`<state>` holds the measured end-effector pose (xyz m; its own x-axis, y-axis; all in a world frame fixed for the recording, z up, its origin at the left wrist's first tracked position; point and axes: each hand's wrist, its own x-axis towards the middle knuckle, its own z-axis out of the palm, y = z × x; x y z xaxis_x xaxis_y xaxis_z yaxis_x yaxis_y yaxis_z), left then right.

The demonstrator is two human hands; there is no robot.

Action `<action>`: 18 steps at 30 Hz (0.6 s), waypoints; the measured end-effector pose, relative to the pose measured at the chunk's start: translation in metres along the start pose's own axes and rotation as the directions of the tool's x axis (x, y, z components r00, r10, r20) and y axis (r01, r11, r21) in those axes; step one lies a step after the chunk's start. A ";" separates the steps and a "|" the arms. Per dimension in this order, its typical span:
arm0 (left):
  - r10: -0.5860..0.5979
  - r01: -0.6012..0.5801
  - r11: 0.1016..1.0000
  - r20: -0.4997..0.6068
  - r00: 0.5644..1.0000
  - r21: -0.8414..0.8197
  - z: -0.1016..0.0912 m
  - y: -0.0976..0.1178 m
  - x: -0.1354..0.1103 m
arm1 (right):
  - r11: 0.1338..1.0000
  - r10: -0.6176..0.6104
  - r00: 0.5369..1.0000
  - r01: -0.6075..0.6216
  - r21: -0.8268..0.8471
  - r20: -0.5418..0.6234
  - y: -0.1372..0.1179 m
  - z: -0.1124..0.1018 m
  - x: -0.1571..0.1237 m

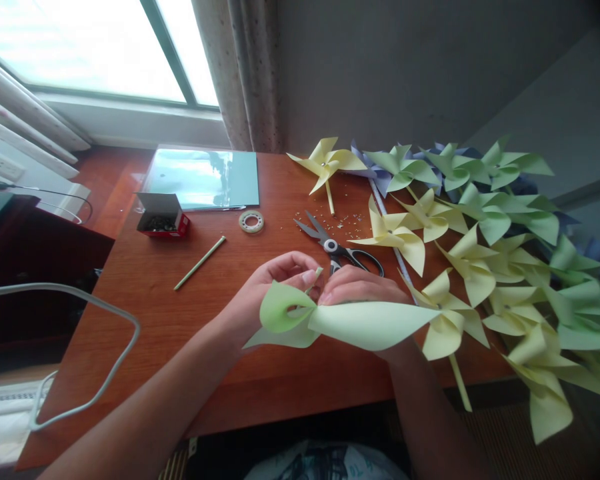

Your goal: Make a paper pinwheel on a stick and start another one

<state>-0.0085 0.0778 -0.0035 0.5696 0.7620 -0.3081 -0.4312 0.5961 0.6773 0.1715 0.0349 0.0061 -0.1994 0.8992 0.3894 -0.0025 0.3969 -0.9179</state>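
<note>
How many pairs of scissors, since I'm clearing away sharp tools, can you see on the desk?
1: the scissors lie with blades open just beyond the right hand. More could be hidden under the pinwheels.

Your left forearm slants in from 8 o'clock, your right forearm from 5. Your left hand pinches thumb to curled fingers; close beside, your right hand bends its fingers toward 9, thumb hidden.

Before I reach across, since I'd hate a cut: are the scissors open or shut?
Open: the scissors lie on the table with their two blades spread apart in a V.
</note>
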 end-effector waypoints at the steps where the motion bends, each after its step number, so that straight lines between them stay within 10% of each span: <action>1: -0.004 0.004 1.000 0.008 1.000 -0.005 -0.001 0.000 0.000 | 1.000 0.001 1.000 -0.001 -0.002 0.003 0.000 0.000 0.000; 18: -0.011 0.011 1.000 0.023 1.000 -0.004 -0.001 0.002 0.000 | 0.999 -0.031 0.999 0.032 -0.012 0.043 0.003 -0.001 -0.001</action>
<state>-0.0097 0.0793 -0.0027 0.5902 0.7493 -0.3003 -0.4277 0.6058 0.6709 0.1722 0.0357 0.0033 -0.2408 0.8776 0.4144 0.0031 0.4277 -0.9039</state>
